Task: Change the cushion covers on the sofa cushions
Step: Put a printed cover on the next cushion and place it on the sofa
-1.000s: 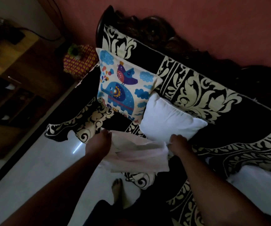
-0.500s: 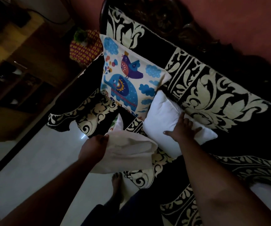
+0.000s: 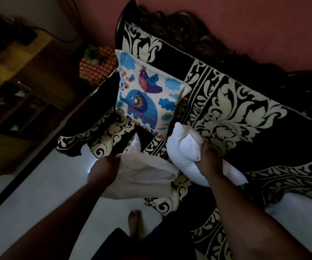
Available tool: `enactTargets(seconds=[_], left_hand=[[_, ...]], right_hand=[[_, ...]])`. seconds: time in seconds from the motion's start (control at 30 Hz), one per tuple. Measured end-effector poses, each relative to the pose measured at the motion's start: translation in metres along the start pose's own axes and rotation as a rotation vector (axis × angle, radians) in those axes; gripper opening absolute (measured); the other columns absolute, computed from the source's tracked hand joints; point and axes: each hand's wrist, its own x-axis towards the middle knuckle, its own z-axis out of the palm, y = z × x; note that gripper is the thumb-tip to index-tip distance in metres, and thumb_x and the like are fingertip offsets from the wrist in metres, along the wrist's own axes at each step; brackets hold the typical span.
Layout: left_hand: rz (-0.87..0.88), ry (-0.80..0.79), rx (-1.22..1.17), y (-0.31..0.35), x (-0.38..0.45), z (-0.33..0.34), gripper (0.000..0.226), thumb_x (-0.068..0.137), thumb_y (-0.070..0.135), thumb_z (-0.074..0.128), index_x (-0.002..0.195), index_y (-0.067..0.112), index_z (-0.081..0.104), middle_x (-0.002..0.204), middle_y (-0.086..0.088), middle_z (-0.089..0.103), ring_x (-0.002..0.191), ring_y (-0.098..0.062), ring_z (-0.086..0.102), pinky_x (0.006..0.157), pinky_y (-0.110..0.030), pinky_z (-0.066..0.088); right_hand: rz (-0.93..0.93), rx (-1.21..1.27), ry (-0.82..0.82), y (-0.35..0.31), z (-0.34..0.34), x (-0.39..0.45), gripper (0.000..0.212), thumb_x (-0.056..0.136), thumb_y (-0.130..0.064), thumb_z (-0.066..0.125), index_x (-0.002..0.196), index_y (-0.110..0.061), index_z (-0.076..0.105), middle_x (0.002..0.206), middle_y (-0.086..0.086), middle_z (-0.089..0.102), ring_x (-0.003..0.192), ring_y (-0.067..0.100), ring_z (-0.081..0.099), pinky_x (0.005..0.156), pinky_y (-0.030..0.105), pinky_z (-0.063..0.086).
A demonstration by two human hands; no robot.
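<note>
Bare cushion insert and empty cover held at the front edge of the sofa [image 3: 245, 102].

On the sofa seat, the right hand [image 3: 210, 162] squeezes the white insert [image 3: 184, 149]; just off its front edge, the left hand [image 3: 104, 170] grips the pale cover [image 3: 147, 173]. An elephant-print cushion [image 3: 145, 96] leans against the sofa back.

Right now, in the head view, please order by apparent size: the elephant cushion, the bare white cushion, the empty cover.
1. elephant cushion
2. empty cover and bare white cushion: look alike; both are bunched and partly hidden by the left hand and right hand.
</note>
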Motion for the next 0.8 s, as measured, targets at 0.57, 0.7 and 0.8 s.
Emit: enactTargets(seconds=[0.57, 0.7, 0.8], left_hand=[[0.162, 0.2, -0.36, -0.105, -0.023, -0.06, 0.044, 0.106, 0.034, 0.039, 0.1, 0.002, 0.068, 0.097, -0.025, 0.069, 0.095, -0.043, 0.065, 0.072, -0.037, 0.043], [0.235, 0.265, -0.471, -0.119, -0.033, -0.077, 0.044, 0.107, 0.037, 0.038, 0.094, 0.006, 0.066, 0.092, -0.021, 0.068, 0.089, -0.04, 0.064, 0.068, -0.033, 0.039], [0.288, 0.275, -0.521, -0.121, -0.046, -0.091, 0.043, 0.106, 0.042, 0.037, 0.087, 0.014, 0.064, 0.085, -0.015, 0.068, 0.086, -0.036, 0.065, 0.067, -0.033, 0.039]], right_hand=[[-0.256, 0.451, 0.334, -0.078, -0.096, -0.268, 0.081, 0.068, -0.043, 0.081, 0.138, -0.016, 0.051, 0.121, 0.006, 0.068, 0.111, 0.026, 0.064, 0.085, 0.04, 0.054], [-0.438, 0.361, 0.412, -0.103, -0.108, -0.31, 0.071, 0.068, -0.047, 0.077, 0.13, -0.018, 0.058, 0.115, 0.004, 0.071, 0.106, 0.018, 0.064, 0.086, 0.026, 0.049], [-0.549, 0.25, 0.449, -0.104, -0.101, -0.327, 0.074, 0.07, -0.05, 0.076, 0.13, -0.009, 0.06, 0.117, 0.006, 0.069, 0.108, 0.025, 0.065, 0.093, 0.027, 0.045]])
